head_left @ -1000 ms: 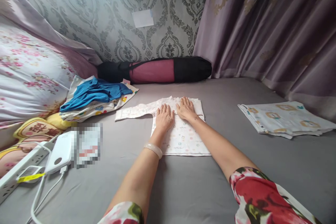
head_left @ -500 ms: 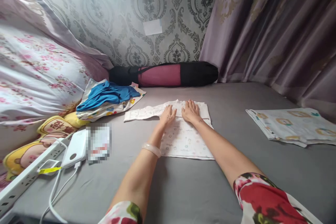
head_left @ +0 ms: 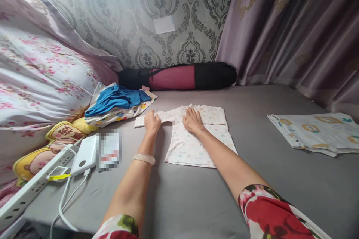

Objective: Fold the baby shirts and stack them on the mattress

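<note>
At the near edge, flowered sleeves [head_left: 269,209] and bare forearms, reaching far across a gray sheet [head_left: 266,179]. Near left, a white power strip [head_left: 39,185], a white cable [head_left: 66,198] and a white power bank [head_left: 84,155], with a pixelated packet [head_left: 109,151] just beside.

In the middle, a small white patterned shirt [head_left: 193,145] lying flat, hem toward the near side, neckline far, directly beneath and ahead of the hands. Long axis of the outstretched shirt sleeve [head_left: 165,116] running left from the far left of the body, crosswise to the left forearm. Nearest to the cuff, the left hand [head_left: 152,122], on the sleeve with fingers curled in; impossible to tell from here any firm pinch on the cloth. Farther from the cuff, on the upper body, the right hand [head_left: 193,120], palm down and fingers extended, touching the fabric just left of a crosswise folded edge.

Well apart to the right, a folded patterned cloth [head_left: 316,134]. Far left, beyond the cuff, a crumpled blue cloth [head_left: 117,99] on a dotted one. Farthest, along the wall, a black and maroon roll bag [head_left: 172,77].
</note>
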Tool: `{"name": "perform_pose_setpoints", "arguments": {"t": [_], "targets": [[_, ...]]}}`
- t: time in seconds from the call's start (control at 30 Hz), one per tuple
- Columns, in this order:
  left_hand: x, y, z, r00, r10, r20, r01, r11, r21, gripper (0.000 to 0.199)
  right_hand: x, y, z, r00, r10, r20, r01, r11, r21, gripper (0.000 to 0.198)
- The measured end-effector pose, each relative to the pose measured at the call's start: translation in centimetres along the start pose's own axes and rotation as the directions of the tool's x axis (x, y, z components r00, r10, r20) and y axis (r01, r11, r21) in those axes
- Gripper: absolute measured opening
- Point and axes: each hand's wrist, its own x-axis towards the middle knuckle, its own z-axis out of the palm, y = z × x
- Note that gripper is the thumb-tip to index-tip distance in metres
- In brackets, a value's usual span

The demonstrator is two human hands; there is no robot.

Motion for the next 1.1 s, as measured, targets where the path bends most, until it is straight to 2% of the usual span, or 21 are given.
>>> {"name": "perform_pose_setpoints", "arguments": {"t": [0.2, 0.4, 0.53, 0.63, 0.73, 0.9, 1.1], "targets": [[0.4, -2.0, -2.3, 0.969, -0.229, -0.092, 0.240, 0.959, 0.150, 0.036, 0.1, -0.5, -1.0, 0.998, 0.006, 0.062, -0.007, 1.000, 0.020, 0.058], [0.9, -3.0, -2.2, 0.941, -0.328, -0.085, 0.339, 0.921, 0.193, 0.039, 0.3, -2.5, -0.6, 0.993, -0.113, 0.043, 0.109, 0.991, 0.079, 0.059], [1.4, -3.7, -1.9, 0.920, -0.390, -0.037, 0.390, 0.901, 0.192, 0.046, 0.5, -3.3, -0.1, 0.994, -0.085, 0.066, 0.080, 0.994, 0.079, 0.058], [2.0, -4.1, -2.0, 0.914, -0.404, -0.041, 0.405, 0.895, 0.190, 0.048, 0.5, -3.5, 0.2, 0.996, -0.072, 0.058, 0.068, 0.996, 0.061, 0.059], [2.8, -4.4, -2.1, 0.889, -0.457, -0.027, 0.454, 0.872, 0.183, 0.050, 0.4, -3.6, 0.4, 0.997, -0.063, 0.051, 0.061, 0.997, 0.047, 0.059], [4.3, -4.7, -2.6, 0.851, -0.520, 0.071, 0.510, 0.851, 0.123, 0.043, 0.4, -3.8, 0.7, 0.998, -0.059, 0.018, 0.059, 0.998, 0.010, 0.059], [6.4, -4.7, -3.8, 0.903, -0.430, 0.025, 0.418, 0.862, -0.285, 0.036, 0.5, -3.9, 0.6, 0.999, -0.040, 0.033, 0.040, 0.999, -0.004, 0.059]]}}
